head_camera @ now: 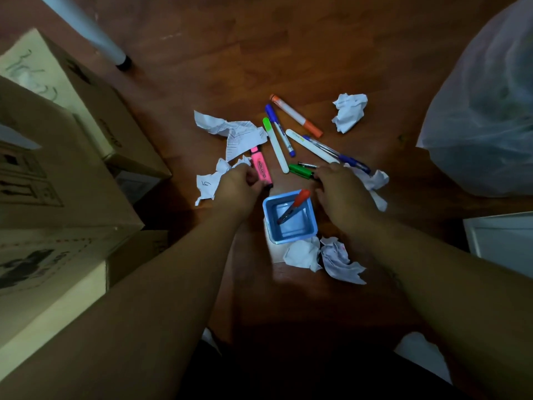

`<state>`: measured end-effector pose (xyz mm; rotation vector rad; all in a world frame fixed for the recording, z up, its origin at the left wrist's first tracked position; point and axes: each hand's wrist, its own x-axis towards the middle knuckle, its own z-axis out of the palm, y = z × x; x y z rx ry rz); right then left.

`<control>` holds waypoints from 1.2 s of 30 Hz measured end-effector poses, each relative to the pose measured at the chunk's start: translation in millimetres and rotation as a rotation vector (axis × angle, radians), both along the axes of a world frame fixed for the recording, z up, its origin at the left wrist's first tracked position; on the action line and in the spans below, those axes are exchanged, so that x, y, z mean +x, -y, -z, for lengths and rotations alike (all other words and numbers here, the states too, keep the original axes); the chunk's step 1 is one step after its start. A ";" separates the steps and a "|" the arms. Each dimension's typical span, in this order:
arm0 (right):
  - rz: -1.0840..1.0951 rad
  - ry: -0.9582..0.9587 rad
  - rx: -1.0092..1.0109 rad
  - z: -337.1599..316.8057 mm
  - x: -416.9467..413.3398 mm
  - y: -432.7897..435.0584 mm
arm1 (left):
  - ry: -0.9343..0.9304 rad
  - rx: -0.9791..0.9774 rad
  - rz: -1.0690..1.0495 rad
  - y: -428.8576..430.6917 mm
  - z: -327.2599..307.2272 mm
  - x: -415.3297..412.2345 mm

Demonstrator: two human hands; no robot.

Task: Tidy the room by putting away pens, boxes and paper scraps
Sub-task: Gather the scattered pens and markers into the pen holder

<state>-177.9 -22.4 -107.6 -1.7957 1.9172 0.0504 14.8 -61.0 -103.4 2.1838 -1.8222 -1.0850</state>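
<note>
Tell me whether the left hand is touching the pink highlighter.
Touching. The head view shows the left hand with its fingers closed around the near end of the pink highlighter, which lies on the floor beside the blue pen box.

The left hand [240,184] covers the near end of the pink highlighter [261,168]; whether it grips it cannot be told. The right hand [341,194] hides part of the green pen [300,169]. The boxes [57,168] and bag [487,111] are cut off by the edges.
</note>
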 end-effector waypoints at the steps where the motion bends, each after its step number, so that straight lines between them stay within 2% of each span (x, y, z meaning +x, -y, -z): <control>1: -0.004 0.002 -0.021 2.5 -0.7 0.4 | 0.005 -0.009 -0.002 4.9 1.4 -2.8; 8: 0.025 -0.015 -0.007 18.1 0.3 13.5 | 0.152 0.005 -0.008 30.8 12.1 -16.8; 13: 0.006 0.001 0.092 25.0 1.5 11.2 | 0.117 0.084 -0.093 33.8 15.2 -21.9; 16: 0.061 0.142 0.152 23.2 -3.3 8.3 | 0.067 0.163 -0.116 36.2 10.4 -22.7; 19: 0.225 0.291 0.145 6.3 -9.2 9.5 | 0.098 0.219 -0.069 36.8 5.0 -22.0; 22: 0.379 0.498 0.118 -13.6 -13.2 13.8 | 0.055 0.188 -0.067 32.7 -0.2 -20.5; 26: 0.556 0.783 0.091 -36.0 -16.9 14.2 | -0.137 0.149 -0.174 23.7 -13.8 -16.9; 30: 0.615 0.923 0.007 -59.7 -15.9 6.7 | -0.281 0.084 -0.234 16.6 -35.4 -11.6; 36: 0.662 1.108 -0.045 -85.2 -9.5 -10.1 | -0.644 0.010 -0.219 -5.6 -74.3 -8.7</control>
